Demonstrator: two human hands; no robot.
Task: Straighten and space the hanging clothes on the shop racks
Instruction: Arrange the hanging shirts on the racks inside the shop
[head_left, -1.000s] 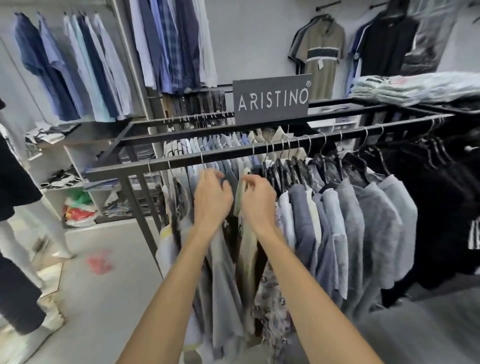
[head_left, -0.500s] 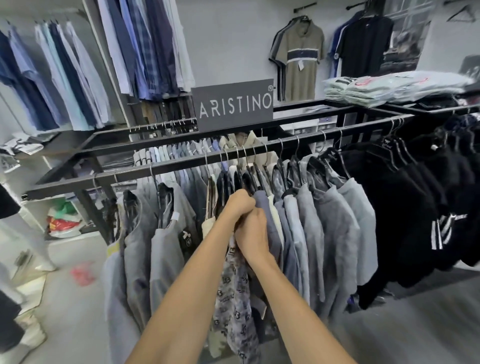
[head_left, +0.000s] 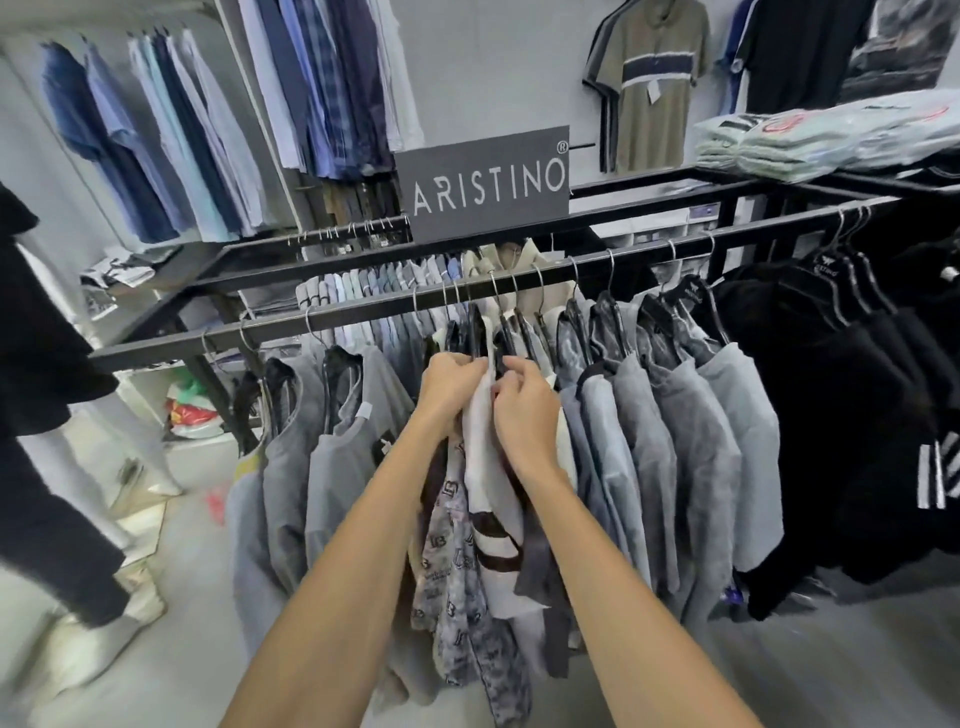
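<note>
1. Black metal clothes rack on the shop floor. Its front rail climbs from low left to high right and carries shirts on hangers.
2. White shirt with dark brown bands hangs near the middle of that rail, directly in front of the viewer.
3. Left hand: fingers curled, gripping the white shirt's upper edge just under the hangers.
4. Right hand: fingers pinch the same white fabric from the right. The two hands nearly touch, with the cloth between them.
5. Patterned shirt hangs touching the white one on its left side and reaches lower.
6. Left of the hands: grey shirts with clear gaps between their hangers.
7. Right of the hands: grey-blue shirts packed shoulder to shoulder, overlapping.
8. Further right: black garments on the same rail.
9. ARISTINO sign stands upright at the back of the rack. A stack of folded packaged shirts lies on the rack top, right.
10. Back wall: olive polo shirt; a row of blue shirts hangs at left.
11. A person in dark clothing is at the left edge.
</note>
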